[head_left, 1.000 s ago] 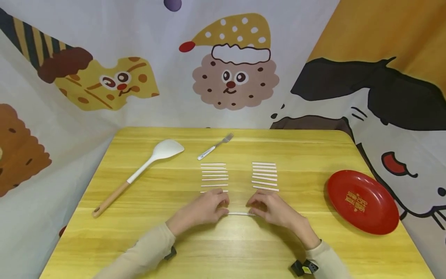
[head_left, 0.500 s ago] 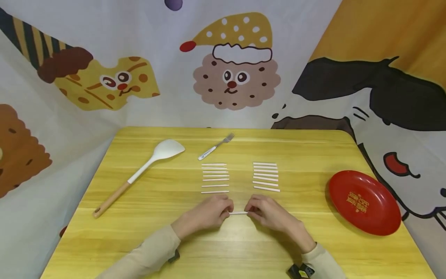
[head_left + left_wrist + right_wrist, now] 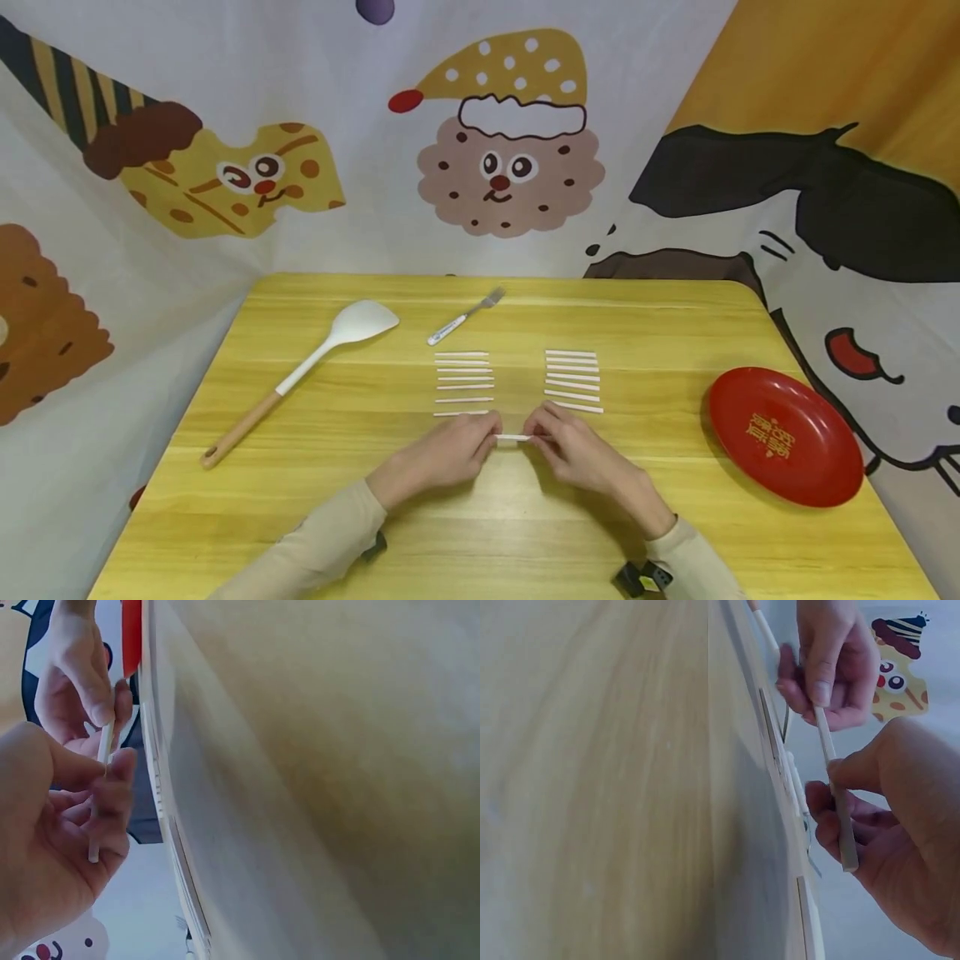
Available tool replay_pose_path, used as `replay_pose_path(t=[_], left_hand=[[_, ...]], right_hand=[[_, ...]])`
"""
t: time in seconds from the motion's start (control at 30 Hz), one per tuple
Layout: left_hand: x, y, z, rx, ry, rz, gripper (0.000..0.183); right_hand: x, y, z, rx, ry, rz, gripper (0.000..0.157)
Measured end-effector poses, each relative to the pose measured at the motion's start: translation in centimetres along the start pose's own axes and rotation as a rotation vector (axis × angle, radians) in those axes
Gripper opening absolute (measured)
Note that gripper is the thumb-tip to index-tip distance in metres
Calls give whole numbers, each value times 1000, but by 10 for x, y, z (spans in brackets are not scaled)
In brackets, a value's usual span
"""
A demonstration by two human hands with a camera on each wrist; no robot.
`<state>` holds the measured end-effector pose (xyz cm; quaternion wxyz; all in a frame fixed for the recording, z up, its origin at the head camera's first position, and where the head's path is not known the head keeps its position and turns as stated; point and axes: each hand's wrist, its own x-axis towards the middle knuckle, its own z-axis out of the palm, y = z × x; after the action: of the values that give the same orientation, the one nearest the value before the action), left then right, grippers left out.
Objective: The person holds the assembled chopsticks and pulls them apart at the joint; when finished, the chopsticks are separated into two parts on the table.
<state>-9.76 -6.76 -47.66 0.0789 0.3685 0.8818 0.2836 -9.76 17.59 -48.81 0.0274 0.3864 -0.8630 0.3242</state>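
Note:
A thin white stick [image 3: 512, 437] spans the gap between both hands, raised over the table. My left hand [image 3: 453, 450] pinches its left part between thumb and fingers, and in the left wrist view the stick's end [image 3: 94, 851] pokes out below the fingers. At the other side my right hand [image 3: 585, 450] pinches it too; its blunt end [image 3: 848, 859] sticks out past the thumb in the right wrist view. Beyond the hands, similar white sticks lie in two columns, a left column [image 3: 465, 387] and a right column [image 3: 572, 376], with several sticks in each.
A white spatula with a wooden handle [image 3: 243, 427] lies at the table's left. Behind the left column rests a small fork [image 3: 447, 330]. An oval red plate [image 3: 731, 429] sits at the right edge of the wooden table [image 3: 517, 542]. A cartoon-printed cloth [image 3: 360, 242] hangs behind.
Both hands first reached to the stick's ends low at the table, then closed on it and drew nearer each other. Now they have lifted it and moved slightly toward the columns.

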Motion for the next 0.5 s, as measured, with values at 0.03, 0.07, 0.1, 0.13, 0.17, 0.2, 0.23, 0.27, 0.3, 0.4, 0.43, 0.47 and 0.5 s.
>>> replay_pose_path(t=[0.03, 0.07, 0.1, 0.13, 0.17, 0.2, 0.23, 0.27, 0.3, 0.4, 0.43, 0.47, 0.5], left_hand=[[1, 0, -1, 2, 6, 5, 4], [1, 0, -1, 4, 14, 11, 5], [2, 1, -1, 0, 23, 18, 5], [3, 1, -2, -4, 31, 24, 6], [3, 1, -2, -4, 42, 34, 7], [4, 1, -2, -1, 56, 44, 7], [4, 1, -3, 7, 70, 52, 8], [5, 1, -3, 20, 88, 62, 10], [5, 1, -4, 36, 105, 72, 11], [3, 2, -7, 99, 164, 99, 18], [3, 2, -9, 112, 184, 107, 22], [2, 3, -11, 117, 203, 113, 25], [1, 4, -13, 117, 217, 117, 27]], right_hand=[[1, 0, 1, 11, 1, -5, 13], [1, -1, 2, 21, 2, -8, 13], [2, -1, 2, 32, 2, -11, 13], [2, -1, 3, 40, 3, -15, 13], [3, -1, 4, 54, 4, -17, 13], [3, -1, 5, 66, 6, -20, 12], [3, -1, 6, 76, 10, -25, 12], [3, -1, 7, 87, 18, -33, 10], [3, -1, 8, 95, 26, -46, 10], [3, -3, 9, 102, 65, -107, 10], [3, -3, 10, 98, 82, -130, 11], [3, -3, 10, 94, 103, -155, 11], [3, -4, 10, 83, 125, -177, 12]])
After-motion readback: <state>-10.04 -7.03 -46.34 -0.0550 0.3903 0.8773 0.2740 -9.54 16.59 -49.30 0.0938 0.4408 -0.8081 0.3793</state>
